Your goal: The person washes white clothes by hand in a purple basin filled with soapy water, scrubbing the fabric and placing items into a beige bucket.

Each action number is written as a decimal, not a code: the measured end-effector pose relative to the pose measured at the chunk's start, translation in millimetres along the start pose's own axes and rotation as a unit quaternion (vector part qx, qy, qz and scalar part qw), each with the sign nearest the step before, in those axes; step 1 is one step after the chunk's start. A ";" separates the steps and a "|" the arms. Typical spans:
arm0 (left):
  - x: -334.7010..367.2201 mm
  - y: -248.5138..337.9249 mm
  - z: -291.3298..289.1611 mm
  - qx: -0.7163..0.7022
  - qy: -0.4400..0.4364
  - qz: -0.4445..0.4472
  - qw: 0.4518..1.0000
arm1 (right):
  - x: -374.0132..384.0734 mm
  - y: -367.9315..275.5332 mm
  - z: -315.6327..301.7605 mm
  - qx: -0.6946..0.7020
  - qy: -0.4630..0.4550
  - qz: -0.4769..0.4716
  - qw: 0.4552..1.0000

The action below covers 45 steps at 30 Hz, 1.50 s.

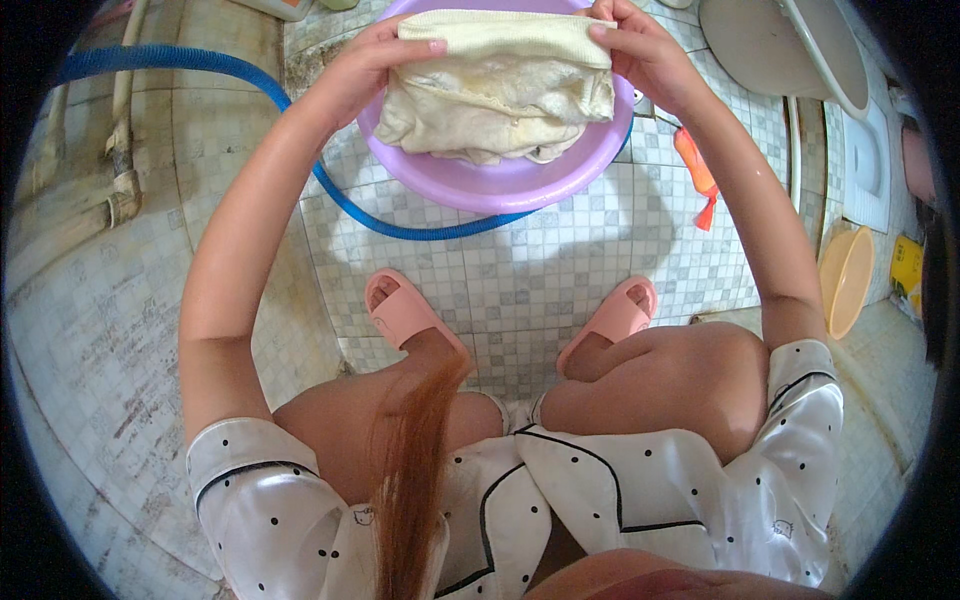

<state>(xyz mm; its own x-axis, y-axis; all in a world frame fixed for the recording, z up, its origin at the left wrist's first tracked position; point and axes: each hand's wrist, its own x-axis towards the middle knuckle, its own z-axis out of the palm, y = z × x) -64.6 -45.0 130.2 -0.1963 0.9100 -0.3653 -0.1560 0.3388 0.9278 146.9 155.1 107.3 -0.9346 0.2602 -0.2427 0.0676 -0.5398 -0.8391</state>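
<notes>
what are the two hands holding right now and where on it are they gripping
Both hands hold a wet cream cloth over the purple basin. The left hand and right hand each pinch a top corner of its folded upper edge.

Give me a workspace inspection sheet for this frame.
Surface: tiled floor, small grey-white squares, looks wet.
Job's things: cream cloth held over purple basin.
Clutter: orange brush, yellow basin at right.
Hands: left hand and right hand each grip the cloth's top edge.
Cables: blue hose curving round the purple basin; pipes at left.
Surroundings: squat toilet, pink slippers on the person's feet.
</notes>
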 end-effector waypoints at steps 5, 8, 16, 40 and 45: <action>16.6 -9.0 1.7 0.100 0.047 -0.022 0.994 | 12.8 14.5 -24.1 -0.159 0.011 -0.074 0.985; 44.1 -37.2 -10.3 0.167 0.112 0.001 0.980 | 33.9 39.1 -21.1 -0.377 0.163 -0.114 0.904; 83.3 -130.7 28.0 0.671 0.250 0.085 0.693 | 73.6 101.4 -15.7 -0.804 0.122 -0.125 0.568; 169.7 -119.9 8.9 0.610 0.070 -0.014 0.789 | 164.0 128.6 -48.5 -0.751 0.163 -0.011 0.640; 131.2 -119.7 -23.0 0.481 0.086 -0.003 0.872 | 129.0 106.7 -39.1 -0.633 0.012 -0.028 0.774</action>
<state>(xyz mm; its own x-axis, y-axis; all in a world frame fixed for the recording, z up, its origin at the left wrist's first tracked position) -94.0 28.3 -30.6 -0.3534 0.8865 -0.2988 0.7112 0.4621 0.5297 47.3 162.4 -32.6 -0.9427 0.2778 -0.1847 0.3292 0.6849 -0.6500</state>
